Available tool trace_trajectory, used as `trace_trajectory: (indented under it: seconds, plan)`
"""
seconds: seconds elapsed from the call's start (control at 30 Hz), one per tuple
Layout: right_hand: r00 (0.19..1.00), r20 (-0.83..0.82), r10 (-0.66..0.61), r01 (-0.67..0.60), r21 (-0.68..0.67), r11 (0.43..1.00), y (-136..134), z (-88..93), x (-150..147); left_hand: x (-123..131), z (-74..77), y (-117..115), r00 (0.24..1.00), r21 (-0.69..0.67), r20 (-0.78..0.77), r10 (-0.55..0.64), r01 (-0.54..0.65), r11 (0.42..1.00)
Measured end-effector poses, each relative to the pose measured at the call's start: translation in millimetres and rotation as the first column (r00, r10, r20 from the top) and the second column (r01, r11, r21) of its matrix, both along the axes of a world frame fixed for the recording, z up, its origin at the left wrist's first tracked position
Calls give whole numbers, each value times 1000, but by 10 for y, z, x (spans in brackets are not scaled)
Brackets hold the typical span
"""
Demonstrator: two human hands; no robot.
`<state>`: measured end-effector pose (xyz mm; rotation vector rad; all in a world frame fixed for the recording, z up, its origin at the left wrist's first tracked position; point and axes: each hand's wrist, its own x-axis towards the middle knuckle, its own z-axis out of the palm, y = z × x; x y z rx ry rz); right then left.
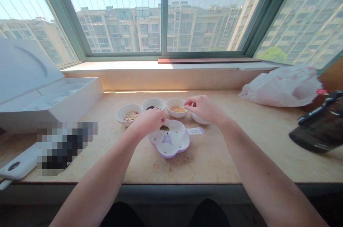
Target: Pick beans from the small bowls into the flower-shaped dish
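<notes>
A white, purple-edged flower-shaped dish (pixel 177 140) with a cartoon figure printed inside stands in front of me, its handle pointing right. A small heap of greenish-dark bits (pixel 164 127) lies at its far side. My left hand (pixel 150 122) hovers over the dish's far left edge, fingertips pinched; what they hold is too small to name. Above the rightmost white bowl (pixel 200 119) is my right hand (pixel 205 108), fingers curled and tips together, partly hiding that bowl. Beside it sits a bowl of tan grains or nuts (pixel 177 109).
Further left are a bowl with dark pieces (pixel 152 107) and a bowl with pale and red slices (pixel 131 115). An open white box (pixel 77 93) and a blurred-out object (pixel 68 148) lie left. A plastic bag (pixel 284 86) and a dark pitcher (pixel 318 130) stand right.
</notes>
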<state>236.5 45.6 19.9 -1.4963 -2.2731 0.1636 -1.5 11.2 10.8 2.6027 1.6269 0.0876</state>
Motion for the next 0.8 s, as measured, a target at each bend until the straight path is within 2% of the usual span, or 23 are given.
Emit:
trace_trajectory:
  seconds: [0.07,0.17,0.3,0.4,0.57,0.8]
  plan:
    - [975,-42,216,-219,-101,970,-123,-45,-185,-26,31,4,996,31,22,83,-84,996]
    - [931,46,362,-351,-153,924,-230,-157,-394,-67,49,18,984,16,47,174,-175,984]
    - [901,234,366,-340,-143,929,-250,-272,-518,-86,5,33,984,-66,4,176,-176,982]
    - [883,306,355,-328,-139,934,-246,-331,-564,-69,-28,34,989,-71,-21,146,-147,987]
    - [892,312,327,-298,-137,945,-260,-396,-631,-44,-31,29,992,-49,-10,128,-128,991]
    - [899,257,356,-322,-167,932,-284,-400,-643,-42,-14,29,992,-56,-6,127,-127,990]
